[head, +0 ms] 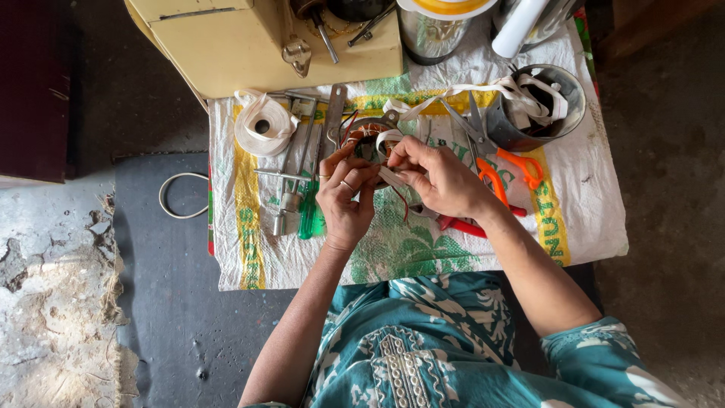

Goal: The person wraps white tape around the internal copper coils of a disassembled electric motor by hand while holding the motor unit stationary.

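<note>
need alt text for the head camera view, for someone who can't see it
Seen from above, a person's left hand and right hand work white tape around a round wire-wound coil over a printed woven sack. A tape roll, a green-handled screwdriver and orange-handled scissors lie about them.

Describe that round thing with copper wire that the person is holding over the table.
The round part is a grey metal ring with reddish copper coils inside, like a small motor winding. Thin red and dark wires trail from it. White tape loops across it. The left hand grips its near edge, while the right hand pinches the tape. It sits above the printed woven sack.
</note>
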